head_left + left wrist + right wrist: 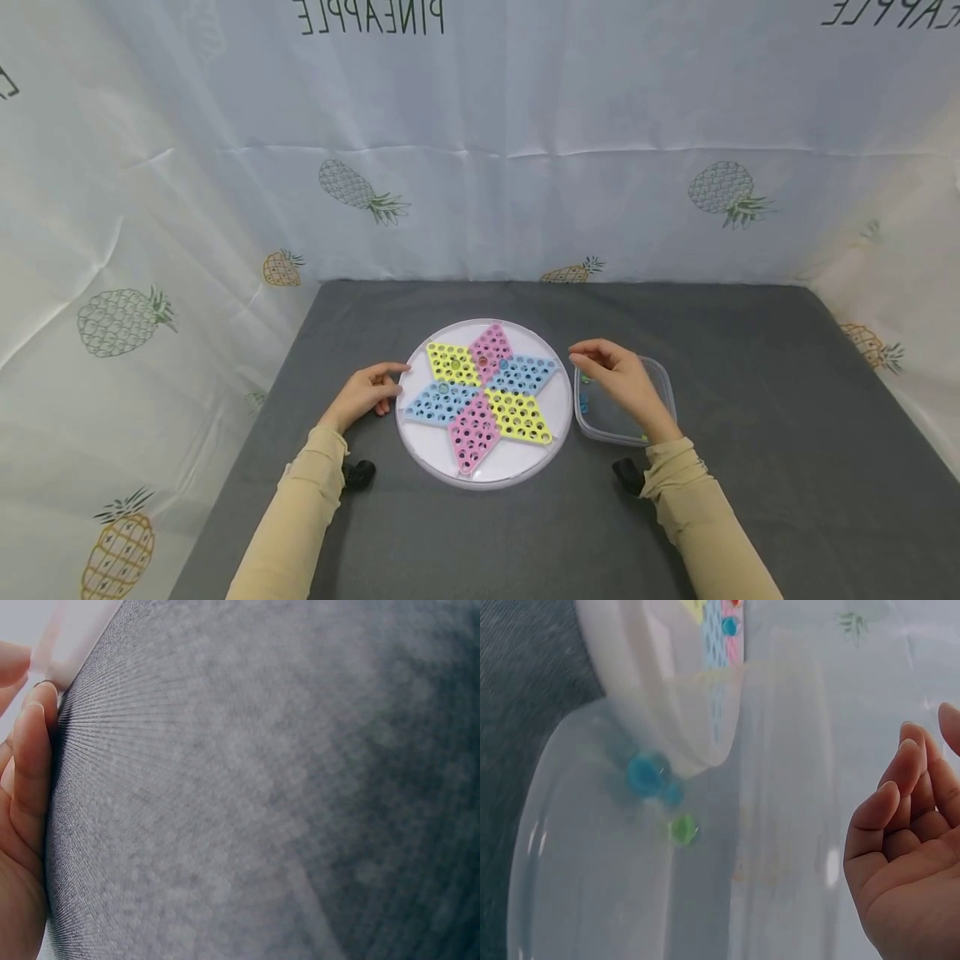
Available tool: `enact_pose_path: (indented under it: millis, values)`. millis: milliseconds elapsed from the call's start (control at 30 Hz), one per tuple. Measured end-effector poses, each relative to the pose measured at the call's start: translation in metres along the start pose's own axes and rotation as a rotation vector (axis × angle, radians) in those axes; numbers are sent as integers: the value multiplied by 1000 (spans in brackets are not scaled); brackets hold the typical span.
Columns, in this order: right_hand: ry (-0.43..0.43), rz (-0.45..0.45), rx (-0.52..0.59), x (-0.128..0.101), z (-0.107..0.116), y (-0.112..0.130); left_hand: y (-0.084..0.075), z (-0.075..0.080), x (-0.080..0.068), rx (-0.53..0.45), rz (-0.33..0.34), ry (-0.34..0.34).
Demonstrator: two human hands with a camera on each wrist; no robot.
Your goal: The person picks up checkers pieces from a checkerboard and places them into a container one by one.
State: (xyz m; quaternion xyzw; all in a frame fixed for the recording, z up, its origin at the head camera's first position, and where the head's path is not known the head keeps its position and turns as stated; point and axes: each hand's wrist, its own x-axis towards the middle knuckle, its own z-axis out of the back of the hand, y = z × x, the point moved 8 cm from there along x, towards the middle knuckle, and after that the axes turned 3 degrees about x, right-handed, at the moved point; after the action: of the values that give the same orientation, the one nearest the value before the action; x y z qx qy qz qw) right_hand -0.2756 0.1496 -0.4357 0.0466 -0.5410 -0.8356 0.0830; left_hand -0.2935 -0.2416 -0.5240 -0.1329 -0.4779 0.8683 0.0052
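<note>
A round white Chinese checkers board (517,462) carries a star of pink, yellow and blue hole fields, with a few glass marbles, such as a blue marble (503,364), in its upper part. My left hand (363,395) rests at the board's left rim, index finger and thumb touching the edge, other fingers loosely bent. To the right of the board, my right hand (618,375) hovers above a clear plastic container (667,379). Its index finger and thumb tips come close together near the container's left side; I cannot tell whether a marble sits between them.
Inside the container lie blue marbles (646,774) and a green marble (683,829). The container stands right against the board's right rim. Dark grey cloth (510,542) covers the table, and a white curtain (495,217) printed with pineapples hangs behind it.
</note>
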Motion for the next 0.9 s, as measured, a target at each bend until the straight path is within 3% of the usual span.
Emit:
enact_pose_path:
  millis: [567, 900]
  values:
    - [21, 87, 91, 19, -38, 30, 1, -1, 1, -25, -22, 14]
    - [55, 58, 73, 33, -61, 30, 2, 0, 1, -30, -20, 3]
